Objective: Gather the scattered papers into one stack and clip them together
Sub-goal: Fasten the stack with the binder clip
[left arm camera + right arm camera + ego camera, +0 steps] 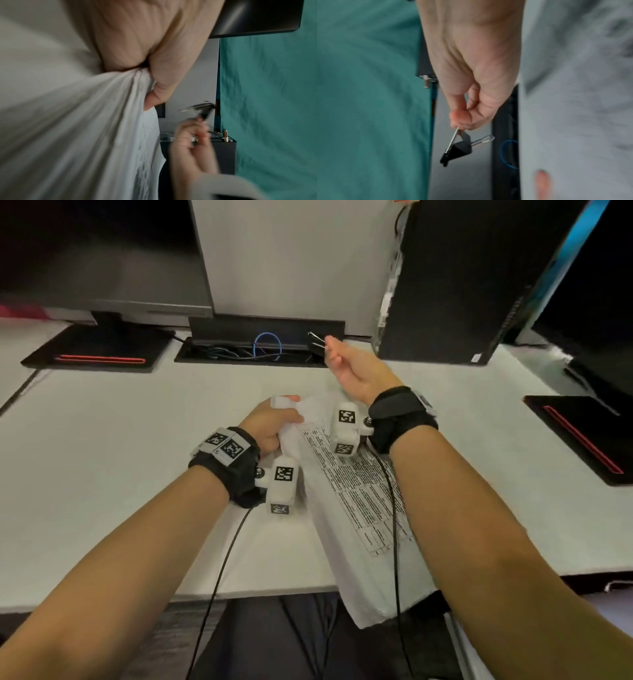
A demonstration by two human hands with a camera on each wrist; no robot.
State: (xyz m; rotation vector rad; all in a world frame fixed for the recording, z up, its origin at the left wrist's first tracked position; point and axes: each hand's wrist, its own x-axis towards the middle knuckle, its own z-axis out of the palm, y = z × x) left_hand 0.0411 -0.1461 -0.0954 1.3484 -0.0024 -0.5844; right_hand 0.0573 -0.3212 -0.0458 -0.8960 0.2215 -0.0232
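The gathering appears to be done. The white printed paper sheets (346, 491), covered with small black tabular text, are held as one bundle in the left hand (270, 428), whose grip is curled tightly round the far upper corner of the bundle. From that corner the sheets slope down across the white table (120, 440) and hang past its near edge over the lap. No loose sheet is seen elsewhere on the table, so the collecting step is judged complete, although how squarely the edges are aligned cannot be told; in the left wrist view the paper looks bunched and creased where it is gripped.

The clipping is still to be done. A black metal binder clip with silver wire handles (457, 148) is pinched at the end of one of its handles by the fingertips of the right hand (352, 368), a narrow grip closed on that wire alone. The clip is carried in the air beyond the paper's far end, in front of the open black cable tray (253, 350), and is clearly apart from the sheets. Its mouth is closed.

What is judged to remain: the clip has to be regripped by both handles, squeezed open, brought to an edge of the bundle and released over it. The crumpled corner may need flattening first, or the sheets could be caught unevenly.
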